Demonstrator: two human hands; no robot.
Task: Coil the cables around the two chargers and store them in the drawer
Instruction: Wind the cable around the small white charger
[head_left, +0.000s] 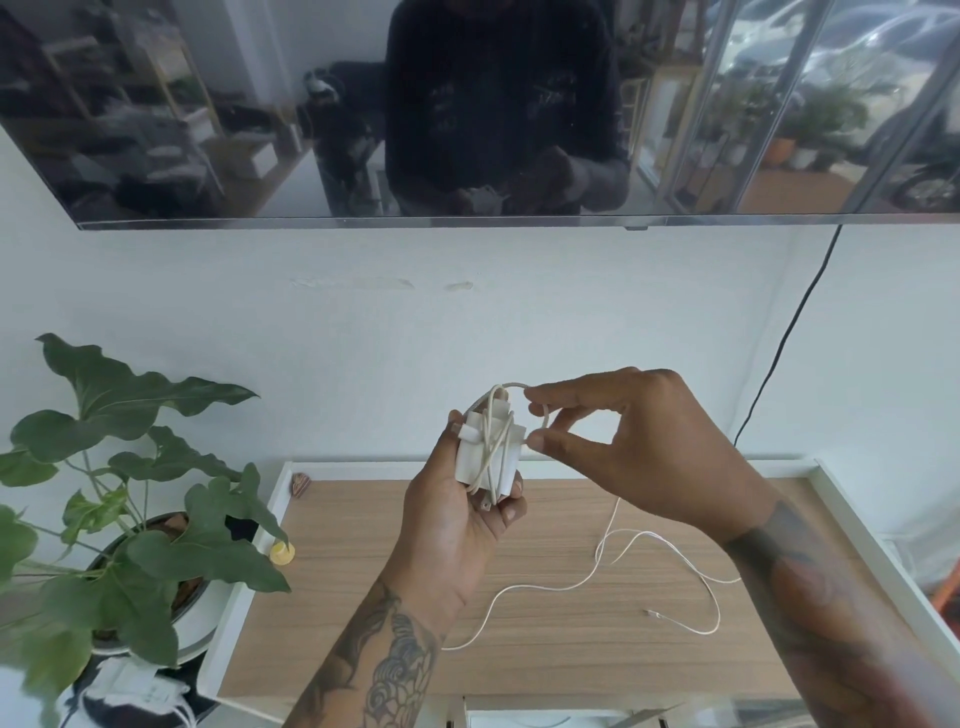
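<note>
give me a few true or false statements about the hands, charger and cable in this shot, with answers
1. The left hand holds the white square charger. True.
2. The right hand is flat on the wooden tabletop. False: it is raised, pinching the thin white cable.
3. All the cable is wound up. False: a long loose stretch lies on the tabletop.
4. A green leafy potted plant stands at the left. True.

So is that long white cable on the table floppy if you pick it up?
Probably floppy: the white cable lies in loose curves on the table. Likely light too, being thin. It bends easily around the charger in the left hand.
</note>
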